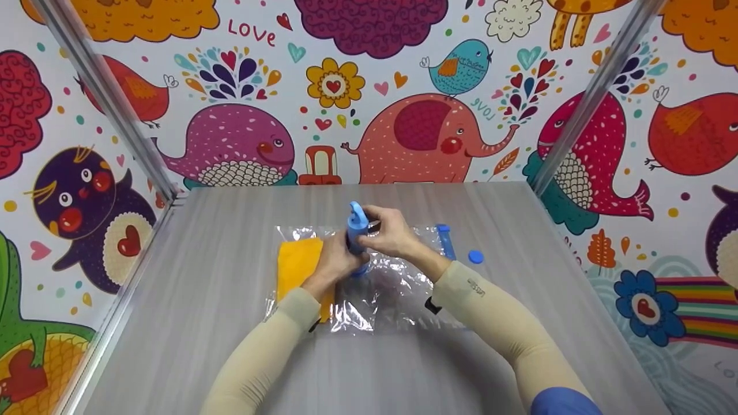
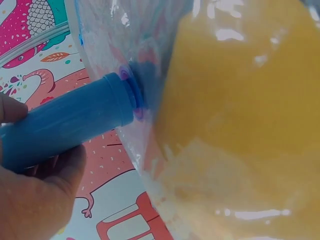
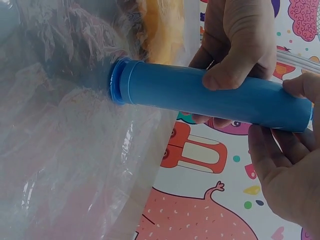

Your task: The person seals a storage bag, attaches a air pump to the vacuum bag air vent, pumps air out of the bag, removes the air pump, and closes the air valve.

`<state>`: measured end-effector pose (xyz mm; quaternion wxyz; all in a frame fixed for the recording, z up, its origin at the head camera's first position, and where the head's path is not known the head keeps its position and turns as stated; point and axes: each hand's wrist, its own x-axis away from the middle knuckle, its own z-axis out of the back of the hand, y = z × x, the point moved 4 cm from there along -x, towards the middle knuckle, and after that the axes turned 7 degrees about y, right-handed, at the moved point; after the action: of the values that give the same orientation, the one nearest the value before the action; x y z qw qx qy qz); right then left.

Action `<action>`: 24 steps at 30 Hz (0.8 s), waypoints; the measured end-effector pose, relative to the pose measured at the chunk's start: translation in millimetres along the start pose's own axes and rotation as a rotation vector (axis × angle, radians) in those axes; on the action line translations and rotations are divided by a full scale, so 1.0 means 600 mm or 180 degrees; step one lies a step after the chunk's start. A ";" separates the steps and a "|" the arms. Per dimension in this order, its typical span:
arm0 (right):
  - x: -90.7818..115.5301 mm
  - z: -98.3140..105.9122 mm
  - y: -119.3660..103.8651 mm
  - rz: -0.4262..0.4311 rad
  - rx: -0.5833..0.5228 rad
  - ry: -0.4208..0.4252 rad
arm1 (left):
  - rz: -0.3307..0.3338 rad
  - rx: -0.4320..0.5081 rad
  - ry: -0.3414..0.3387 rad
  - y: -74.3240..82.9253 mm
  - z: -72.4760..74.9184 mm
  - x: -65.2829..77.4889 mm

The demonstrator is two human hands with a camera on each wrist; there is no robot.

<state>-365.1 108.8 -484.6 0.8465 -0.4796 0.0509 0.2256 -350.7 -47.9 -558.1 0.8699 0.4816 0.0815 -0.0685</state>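
Where the cream sleeves (image 1: 262, 351) ended: the left hand (image 1: 334, 258) curled round the lower body of the blue pump (image 1: 357, 230); the right hand (image 1: 389, 231) pinched its upper end between thumb and fingers, below the looped handle (image 1: 356, 210).
Pump: stood upright, its foot against the round blue valve (image 3: 117, 81) of the clear bag (image 1: 403, 302).
Bag: lay on the grey table (image 1: 173, 276), a yellow piece (image 1: 297, 259) under its film left of the pump.
Blue strip (image 1: 447, 243): showed at the bag's upper right edge.
Blue disc (image 1: 475, 256): lay just right of the bag.
Patterned wall (image 1: 323, 43): bore a purple whale (image 1: 239, 141).
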 end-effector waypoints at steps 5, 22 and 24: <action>-0.001 -0.001 0.003 -0.0018 0.0150 0.0153 | -0.0100 -0.0080 0.0136 -0.003 0.005 0.004; -0.001 -0.012 0.001 -0.0053 0.0346 0.0544 | -0.0310 -0.0213 0.0500 0.001 0.010 0.006; -0.001 -0.013 0.002 -0.0078 0.0363 0.0592 | -0.0300 -0.0237 0.0501 0.002 0.009 0.006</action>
<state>-364.9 102.8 -489.4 0.8667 -0.4500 0.1361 0.1665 -346.3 -52.3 -555.2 0.8739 0.4484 0.1747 -0.0682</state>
